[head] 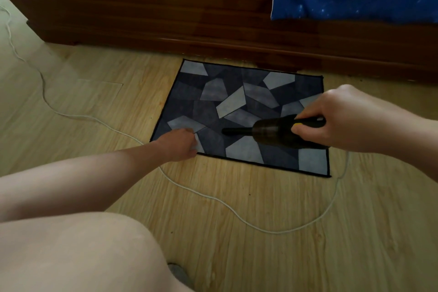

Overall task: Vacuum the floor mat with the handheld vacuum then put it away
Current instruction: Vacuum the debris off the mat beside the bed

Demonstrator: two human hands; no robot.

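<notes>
We are mid-vacuuming: our right hand (331, 121) fingers wrap the handheld vacuum (272, 134), nozzle toward nine o'clock over the floor mat (237, 102), left hand (177, 144) fingers curled on its corner; putting away remains.

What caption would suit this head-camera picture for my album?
Right hand steers a black handheld vacuum over a grey geometric-patterned floor mat; left hand pins its corner.
</notes>
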